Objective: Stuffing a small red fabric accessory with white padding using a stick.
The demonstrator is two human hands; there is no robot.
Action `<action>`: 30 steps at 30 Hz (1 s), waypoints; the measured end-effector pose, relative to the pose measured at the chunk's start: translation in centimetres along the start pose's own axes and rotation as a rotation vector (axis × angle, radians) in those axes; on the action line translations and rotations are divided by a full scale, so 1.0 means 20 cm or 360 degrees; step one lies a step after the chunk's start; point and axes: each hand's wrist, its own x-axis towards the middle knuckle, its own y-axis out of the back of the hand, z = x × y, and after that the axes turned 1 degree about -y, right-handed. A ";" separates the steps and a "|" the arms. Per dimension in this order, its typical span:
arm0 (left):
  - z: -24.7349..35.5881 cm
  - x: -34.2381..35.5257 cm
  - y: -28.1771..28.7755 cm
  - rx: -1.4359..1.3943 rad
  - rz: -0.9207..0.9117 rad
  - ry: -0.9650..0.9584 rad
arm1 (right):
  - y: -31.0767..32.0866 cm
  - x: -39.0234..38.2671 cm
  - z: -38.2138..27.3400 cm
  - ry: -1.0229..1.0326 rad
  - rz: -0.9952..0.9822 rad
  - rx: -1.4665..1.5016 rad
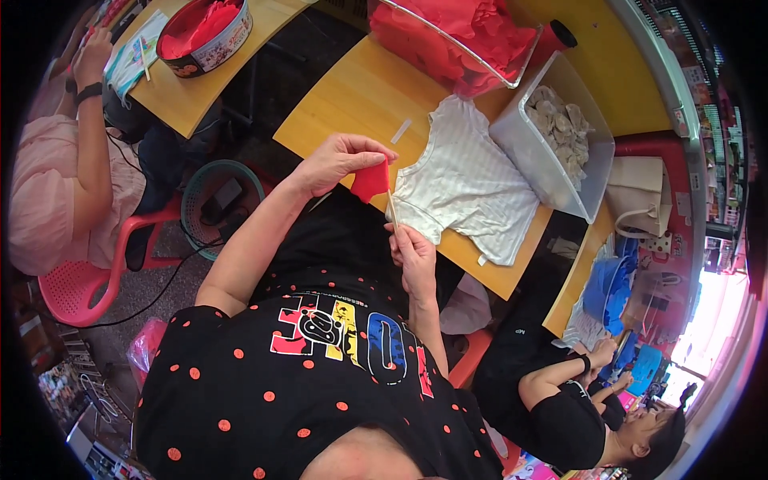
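Note:
My left hand (340, 162) pinches a small red piece of fabric or paper (370, 180) by its top. Below it, my right hand (410, 258) grips a slender pale stick (393, 206), whose upper end meets the red piece's right edge. Behind both hands a white striped garment (468, 180) is spread on the yellow table (316, 112), with a short white strip (401, 130) to its left.
Bins of red pieces (448, 36) and small pale bundles (552, 140) border the garment. A co-worker (56, 200) sits left by a round tin (200, 60) and teal basket (192, 208). Other workers (580, 408) are at the lower right, near blue material (608, 288).

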 end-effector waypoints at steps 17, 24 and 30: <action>-0.08 -0.16 -0.09 0.1154 -0.0218 -0.0828 | 0.04 0.06 -0.02 0.0137 0.0284 -0.0138; -0.08 -0.17 -0.02 -0.0196 -0.0093 -0.0447 | 0.02 0.03 -0.01 0.0538 0.0332 -0.0651; -0.02 -0.07 -0.05 -0.0264 0.0105 -0.0447 | -0.02 0.01 -0.05 0.0604 0.0331 -0.0810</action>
